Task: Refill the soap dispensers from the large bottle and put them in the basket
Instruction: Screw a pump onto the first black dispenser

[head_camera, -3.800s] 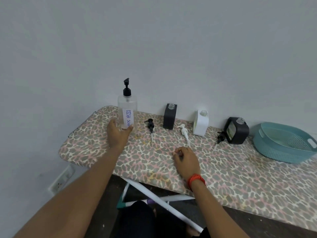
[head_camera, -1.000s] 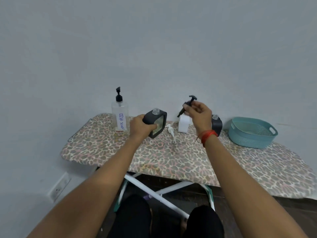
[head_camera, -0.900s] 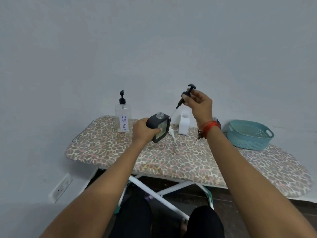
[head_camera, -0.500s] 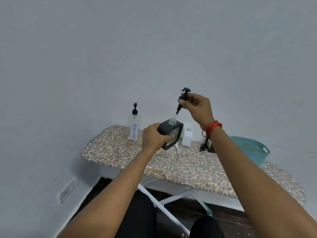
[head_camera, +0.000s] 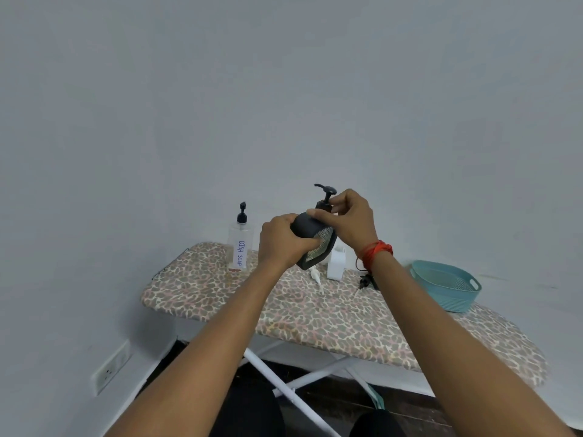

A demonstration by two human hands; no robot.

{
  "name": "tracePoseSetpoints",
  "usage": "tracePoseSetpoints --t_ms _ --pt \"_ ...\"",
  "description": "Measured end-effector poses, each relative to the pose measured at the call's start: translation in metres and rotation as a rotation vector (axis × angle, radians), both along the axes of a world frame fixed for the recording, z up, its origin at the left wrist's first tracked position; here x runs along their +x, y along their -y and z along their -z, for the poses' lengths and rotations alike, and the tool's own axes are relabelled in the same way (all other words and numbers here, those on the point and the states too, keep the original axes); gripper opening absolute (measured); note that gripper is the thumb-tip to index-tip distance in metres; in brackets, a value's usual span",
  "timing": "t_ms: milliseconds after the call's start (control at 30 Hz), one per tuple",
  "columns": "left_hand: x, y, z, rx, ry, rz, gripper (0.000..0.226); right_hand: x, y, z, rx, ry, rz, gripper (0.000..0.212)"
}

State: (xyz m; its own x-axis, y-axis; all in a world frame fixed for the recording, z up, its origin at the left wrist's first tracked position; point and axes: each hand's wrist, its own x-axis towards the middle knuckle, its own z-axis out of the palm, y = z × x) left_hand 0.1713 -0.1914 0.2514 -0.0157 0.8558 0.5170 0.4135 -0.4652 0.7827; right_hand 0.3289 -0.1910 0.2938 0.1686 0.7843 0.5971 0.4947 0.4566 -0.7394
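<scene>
Holding the black dispenser (head_camera: 312,239) mid-frame above the board, our left hand (head_camera: 282,244) wraps its body; right hand (head_camera: 350,220) pinches the pump (head_camera: 325,197) at the neck. Risk: cross-threaded collar w/ tilted bottle, leaking later in basket (head_camera: 448,291), right of centre.

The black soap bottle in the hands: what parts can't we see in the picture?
Head view only:
- Black dispenser: the left hand covers its side, and no soap level shows.
- Pump: the right hand hides its collar.
- Second black dispenser: mostly behind the right wrist.
</scene>
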Motion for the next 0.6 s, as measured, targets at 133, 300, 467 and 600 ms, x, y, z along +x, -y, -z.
tracePoseSetpoints --t_ms 133,300,467,600 --pt "0.003 -0.002 0.000 -0.007 -0.011 0.015 0.037 -0.002 -0.001 -0.003 -0.062 0.004 0.073 0.059" --pt "-0.006 -0.009 0.005 -0.053 0.018 0.068 0.036 0.019 0.007 -0.013 -0.240 -0.048 -0.261 0.034" --pt "-0.004 -0.009 0.011 -0.071 0.070 0.093 0.040 0.018 0.001 -0.009 -0.162 -0.041 -0.246 0.031" --pt "0.006 -0.005 0.009 -0.032 -0.011 0.091 0.031 0.001 -0.003 -0.002 -0.152 0.110 0.073 0.061"
